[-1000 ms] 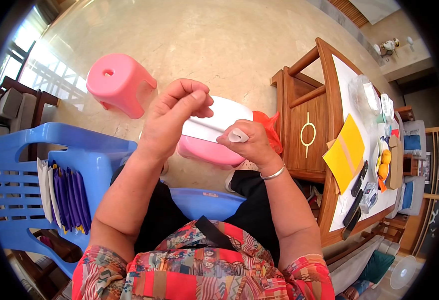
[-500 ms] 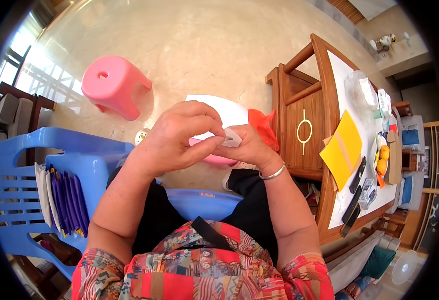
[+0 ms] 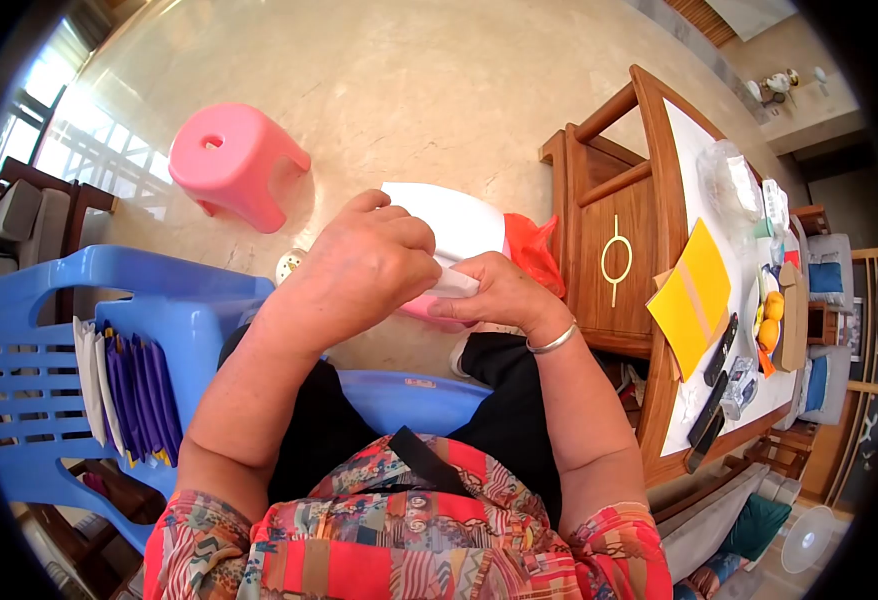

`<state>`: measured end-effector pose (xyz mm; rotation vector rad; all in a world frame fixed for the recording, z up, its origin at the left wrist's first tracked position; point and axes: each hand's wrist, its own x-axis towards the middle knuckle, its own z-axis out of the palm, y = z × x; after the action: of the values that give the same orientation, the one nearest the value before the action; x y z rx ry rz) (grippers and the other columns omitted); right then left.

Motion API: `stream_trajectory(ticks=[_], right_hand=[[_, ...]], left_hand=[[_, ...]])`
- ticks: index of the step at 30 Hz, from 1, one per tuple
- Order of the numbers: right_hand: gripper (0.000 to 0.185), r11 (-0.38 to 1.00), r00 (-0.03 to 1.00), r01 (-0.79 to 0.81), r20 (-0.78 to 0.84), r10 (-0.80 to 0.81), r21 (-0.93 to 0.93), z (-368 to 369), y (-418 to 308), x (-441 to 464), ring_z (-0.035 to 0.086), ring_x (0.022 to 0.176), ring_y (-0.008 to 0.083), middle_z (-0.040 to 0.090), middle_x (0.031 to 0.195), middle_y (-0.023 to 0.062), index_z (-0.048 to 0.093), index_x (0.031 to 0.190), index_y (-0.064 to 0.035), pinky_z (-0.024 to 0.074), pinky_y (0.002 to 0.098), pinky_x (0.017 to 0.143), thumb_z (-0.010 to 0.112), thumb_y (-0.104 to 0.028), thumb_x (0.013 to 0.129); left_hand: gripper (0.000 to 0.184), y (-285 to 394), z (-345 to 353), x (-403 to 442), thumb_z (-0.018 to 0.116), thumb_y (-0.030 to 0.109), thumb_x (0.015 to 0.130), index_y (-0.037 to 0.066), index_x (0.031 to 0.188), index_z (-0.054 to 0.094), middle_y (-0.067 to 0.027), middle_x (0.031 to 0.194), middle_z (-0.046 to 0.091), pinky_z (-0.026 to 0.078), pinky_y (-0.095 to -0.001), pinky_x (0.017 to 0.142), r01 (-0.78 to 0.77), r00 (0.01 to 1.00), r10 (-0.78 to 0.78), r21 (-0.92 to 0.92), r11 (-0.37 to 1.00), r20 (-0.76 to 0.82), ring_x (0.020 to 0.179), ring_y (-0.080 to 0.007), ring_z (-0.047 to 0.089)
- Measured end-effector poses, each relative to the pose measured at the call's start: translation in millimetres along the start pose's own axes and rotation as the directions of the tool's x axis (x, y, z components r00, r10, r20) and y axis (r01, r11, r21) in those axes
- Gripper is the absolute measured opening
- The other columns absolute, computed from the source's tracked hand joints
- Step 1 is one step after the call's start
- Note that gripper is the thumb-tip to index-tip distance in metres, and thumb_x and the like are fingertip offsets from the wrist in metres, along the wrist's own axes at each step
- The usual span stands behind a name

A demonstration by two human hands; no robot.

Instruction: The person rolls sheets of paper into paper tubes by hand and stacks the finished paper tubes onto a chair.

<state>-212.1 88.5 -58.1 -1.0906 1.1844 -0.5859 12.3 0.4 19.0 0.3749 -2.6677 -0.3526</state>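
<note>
A small rolled white paper [image 3: 456, 284] is between my two hands, above a pink stool [image 3: 421, 309] with a white sheet [image 3: 449, 218] on top. My left hand [image 3: 364, 265] curls its fingers at the paper's left end; its fingertips are partly hidden behind the knuckles. Wrapped round the right end is my right hand [image 3: 504, 292], its thumb below the paper. A silver bangle [image 3: 553, 338] circles my right wrist. Beside the white sheet lies a red plastic bag [image 3: 534, 252].
Another pink stool [image 3: 231, 160] stands at the upper left. Purple and white packets [image 3: 137, 395] hang on a blue chair [image 3: 174, 290] at my left. On my right, a wooden table [image 3: 659, 200] bears a yellow folder [image 3: 694, 300], fruit [image 3: 770, 320] and black objects.
My left hand has come down and right from its raised place to the rolled paper in my right hand. Its fingers have closed further, and the roll now lies more lengthwise between both hands.
</note>
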Motion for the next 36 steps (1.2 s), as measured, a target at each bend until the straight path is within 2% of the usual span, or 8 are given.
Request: stream_trajectory(ticks=[8, 14, 17, 26, 29, 32, 35, 36], right_hand=[[0.025, 0.999, 0.999, 0.036, 0.029, -0.037, 0.035, 1.4, 10.4, 4.1, 0.059, 0.062, 0.0064, 0.067, 0.073, 0.0000, 0.078, 0.102, -0.0024, 0.0451, 0.0235, 0.054, 0.084, -0.022, 0.087], [0.025, 1.000, 0.995, -0.010, 0.102, 0.010, 0.001, 0.6, -0.9, -0.5, 0.058, 0.067, 0.0063, 0.067, 0.079, -0.0022, 0.076, 0.102, -0.0044, 0.0475, 0.0251, 0.059, 0.086, -0.021, 0.086], [0.025, 0.989, 0.987, 0.104, 0.131, -0.089, -0.109, -0.3, 6.6, 1.2, 0.059, 0.075, 0.0068, 0.068, 0.084, -0.0028, 0.076, 0.101, -0.0052, 0.0496, 0.0260, 0.066, 0.086, -0.022, 0.085], [0.031, 0.990, 0.975, 0.080, 0.215, -0.055, -0.113, -1.1, 6.3, 2.1, 0.063, 0.091, 0.0077, 0.072, 0.094, -0.0011, 0.077, 0.107, -0.0039, 0.0529, 0.0281, 0.084, 0.089, -0.020, 0.083], [0.034, 0.978, 0.969, 0.037, 0.247, 0.016, -0.205, -3.5, 9.6, 5.4, 0.064, 0.094, 0.0081, 0.072, 0.097, -0.0011, 0.076, 0.111, -0.0033, 0.0532, 0.0286, 0.087, 0.089, -0.020, 0.084], [0.042, 0.983, 0.971, 0.087, 0.235, -0.047, -0.160, -0.4, 6.6, 3.9, 0.066, 0.092, 0.0104, 0.075, 0.100, 0.0042, 0.074, 0.119, -0.0035, 0.0536, 0.0298, 0.086, 0.086, -0.026, 0.085], [0.042, 0.907, 0.972, 0.231, 0.121, -0.201, -0.353, 0.2, 1.6, 5.9, 0.065, 0.092, 0.0096, 0.075, 0.103, 0.0046, 0.072, 0.123, -0.0025, 0.0537, 0.0302, 0.084, 0.082, -0.024, 0.088], [0.041, 0.946, 0.981, 0.178, 0.118, -0.151, -0.271, 0.5, 3.0, 6.2, 0.065, 0.092, 0.0095, 0.075, 0.103, 0.0051, 0.071, 0.123, -0.0020, 0.0536, 0.0302, 0.084, 0.080, -0.023, 0.090]], left_hand=[[0.008, 2.0, 4.2, 0.1, 0.074, 0.012, 0.077, 0.009, 0.081, 0.067, -0.0027, 0.081, 0.065, 0.047, -0.0540, 0.106, 0.087, 0.996, -0.087, -0.043, 0.995, 0.016, 0.086, -0.0228, 0.068], [0.007, 11.2, -0.6, 3.9, 0.072, 0.011, 0.080, 0.010, 0.085, 0.067, -0.0023, 0.085, 0.066, 0.047, -0.0543, 0.107, 0.030, 0.999, -0.029, 0.090, 0.995, -0.017, 0.090, -0.0235, 0.068], [0.009, 12.7, -0.3, 4.7, 0.073, 0.011, 0.079, 0.010, 0.085, 0.067, -0.0016, 0.086, 0.068, 0.048, -0.0533, 0.106, 0.007, 0.997, -0.003, 0.052, 0.999, -0.078, 0.088, -0.0233, 0.069], [0.013, 3.7, 5.3, -1.4, 0.076, 0.010, 0.079, 0.007, 0.091, 0.073, -0.0103, 0.079, 0.071, 0.052, -0.0429, 0.088, 0.140, 0.990, -0.127, -0.314, 0.939, 0.060, 0.078, -0.0311, 0.067], [0.014, -0.2, 7.0, -5.5, 0.076, 0.010, 0.078, 0.008, 0.091, 0.077, -0.0122, 0.077, 0.071, 0.053, -0.0435, 0.085, 0.181, 0.965, -0.133, -0.204, 0.962, 0.227, 0.077, -0.0325, 0.068], [0.011, 1.6, 7.8, -6.5, 0.073, 0.012, 0.080, 0.008, 0.090, 0.078, -0.0149, 0.076, 0.071, 0.053, -0.0458, 0.078, 0.260, 0.944, -0.201, -0.215, 0.941, 0.261, 0.077, -0.0358, 0.068], [0.014, -2.1, 8.5, -6.7, 0.069, 0.012, 0.083, 0.005, 0.092, 0.077, -0.0172, 0.079, 0.071, 0.053, -0.0481, 0.073, 0.359, 0.873, -0.296, -0.101, 0.928, 0.389, 0.079, -0.0390, 0.069], [0.014, -3.9, 9.5, -6.9, 0.068, 0.012, 0.083, 0.004, 0.092, 0.076, -0.0176, 0.081, 0.072, 0.054, -0.0482, 0.072, 0.365, 0.876, -0.301, -0.109, 0.925, 0.377, 0.080, -0.0392, 0.069]])
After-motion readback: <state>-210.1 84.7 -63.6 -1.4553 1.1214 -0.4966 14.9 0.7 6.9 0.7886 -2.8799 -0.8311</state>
